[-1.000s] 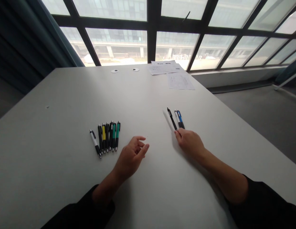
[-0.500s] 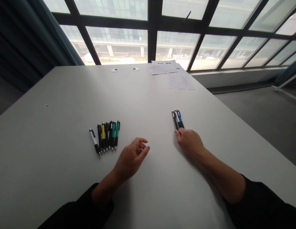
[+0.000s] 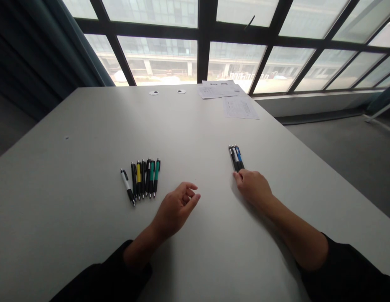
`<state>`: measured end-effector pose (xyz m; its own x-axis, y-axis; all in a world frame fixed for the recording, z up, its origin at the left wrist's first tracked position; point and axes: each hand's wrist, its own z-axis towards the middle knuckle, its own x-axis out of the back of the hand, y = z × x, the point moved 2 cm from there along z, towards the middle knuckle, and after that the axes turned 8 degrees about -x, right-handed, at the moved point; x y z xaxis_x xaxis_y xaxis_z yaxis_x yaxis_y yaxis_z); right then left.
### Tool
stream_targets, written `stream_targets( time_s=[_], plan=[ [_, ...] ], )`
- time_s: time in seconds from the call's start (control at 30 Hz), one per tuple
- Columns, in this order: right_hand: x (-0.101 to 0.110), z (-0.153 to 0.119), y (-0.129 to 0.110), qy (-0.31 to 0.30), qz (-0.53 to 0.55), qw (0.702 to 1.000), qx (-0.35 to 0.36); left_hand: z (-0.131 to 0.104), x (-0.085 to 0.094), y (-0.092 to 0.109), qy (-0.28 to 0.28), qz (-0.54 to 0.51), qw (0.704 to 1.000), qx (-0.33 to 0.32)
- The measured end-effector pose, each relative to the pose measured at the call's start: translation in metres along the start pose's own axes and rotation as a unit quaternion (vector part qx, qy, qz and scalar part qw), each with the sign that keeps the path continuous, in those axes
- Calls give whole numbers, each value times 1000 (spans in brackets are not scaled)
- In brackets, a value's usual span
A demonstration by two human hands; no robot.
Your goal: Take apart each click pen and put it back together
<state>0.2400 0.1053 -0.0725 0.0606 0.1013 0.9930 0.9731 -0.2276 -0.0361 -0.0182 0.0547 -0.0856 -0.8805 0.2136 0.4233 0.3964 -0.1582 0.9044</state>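
Three click pens lie side by side on the right: a black pen point(image 3: 232, 157), a white-and-black pen point(image 3: 236, 157) and a blue pen point(image 3: 239, 155). Closed around their near ends is my right hand point(image 3: 253, 186), which hides the tips. My left hand point(image 3: 178, 209) hovers over the middle of the table with nothing in it, fingers loosely bent and thumb apart. To its left is a row of several pens, among them a yellow pen point(image 3: 139, 178), a green pen point(image 3: 157, 176) and a slanted white pen point(image 3: 126, 182).
The white table point(image 3: 103, 121) reaches to the window wall. Printed papers point(image 3: 240, 107) lie at its far right corner. Two round cable-hole covers point(image 3: 154, 93) sit near the far edge. A dark curtain point(image 3: 50, 46) hangs at the left.
The whole scene has shifted slightly to the right in view. Both hands keep nearly the same pose, and the pens have not visibly moved on the table.
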Motion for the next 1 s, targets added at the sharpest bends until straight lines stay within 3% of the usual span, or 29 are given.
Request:
stream_targets(
  time_s=[0.67,1.0],
  plan=[
    [0,2,2,-2,29,1000,-12,-1,-2,-5,-8,4,1000,-10],
    [-5,2,3,35,49,998,10,-2,-2,-3,-8,5,1000,-6]
  ],
)
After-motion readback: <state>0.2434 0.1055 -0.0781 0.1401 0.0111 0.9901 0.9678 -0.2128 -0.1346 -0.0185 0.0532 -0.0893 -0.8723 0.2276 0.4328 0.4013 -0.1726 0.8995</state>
